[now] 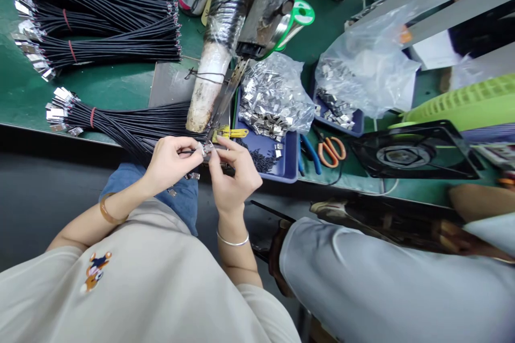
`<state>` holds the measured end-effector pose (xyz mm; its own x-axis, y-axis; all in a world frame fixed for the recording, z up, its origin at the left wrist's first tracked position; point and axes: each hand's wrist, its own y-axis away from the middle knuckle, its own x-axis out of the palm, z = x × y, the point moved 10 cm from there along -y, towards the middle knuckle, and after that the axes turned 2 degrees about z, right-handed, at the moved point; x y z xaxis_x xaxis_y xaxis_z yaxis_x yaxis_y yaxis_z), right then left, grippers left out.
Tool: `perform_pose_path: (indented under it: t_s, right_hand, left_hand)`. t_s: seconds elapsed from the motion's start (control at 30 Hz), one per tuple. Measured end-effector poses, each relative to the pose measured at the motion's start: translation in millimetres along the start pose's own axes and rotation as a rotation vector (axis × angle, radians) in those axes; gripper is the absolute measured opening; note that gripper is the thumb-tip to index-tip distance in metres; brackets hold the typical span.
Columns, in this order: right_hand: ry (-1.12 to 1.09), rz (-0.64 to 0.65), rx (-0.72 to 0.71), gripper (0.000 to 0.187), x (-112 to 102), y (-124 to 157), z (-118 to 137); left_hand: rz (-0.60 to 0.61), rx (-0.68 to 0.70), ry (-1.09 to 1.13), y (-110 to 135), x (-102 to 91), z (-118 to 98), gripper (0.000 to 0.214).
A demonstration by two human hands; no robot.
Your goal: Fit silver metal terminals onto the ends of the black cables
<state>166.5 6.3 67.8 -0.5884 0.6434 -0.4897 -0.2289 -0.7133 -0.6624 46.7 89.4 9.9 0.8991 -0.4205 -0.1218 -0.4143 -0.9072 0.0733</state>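
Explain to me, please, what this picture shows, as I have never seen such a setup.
There is no robot here: one head-worn camera looks forward and down at the wearer's bare left hand and right hand. They meet at a small shiny piece held in the fingertips; its details are hard to see. On the green bench lie bundles of black cables with shiny ends. Ahead and right of the hands, a blue tray carries a bag of metal parts; orange-handled scissors and a black fan are further right. Another person is nearby.
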Motion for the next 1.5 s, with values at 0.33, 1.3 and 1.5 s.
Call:
perform_pose_path:
  t_s: [0.33,1.3,1.5]
  right_hand:
    - [-0.271,0.153,0.336,0.009,14,4,-29]
    - [-0.117,0.141,0.107,0.015,5,-4,-1]
    - [-0.289,0.139,0.331,0.012,11,3,-21]
  left_hand:
    - [-0.021,-0.005,-0.03,-1,-4.5,-1,0.025]
    - [-0.048,-0.027,0.061,-3,-5.1,-4,0.02]
    - [-0.097,0.085,-0.022,3,-9.4,-12,0.021]
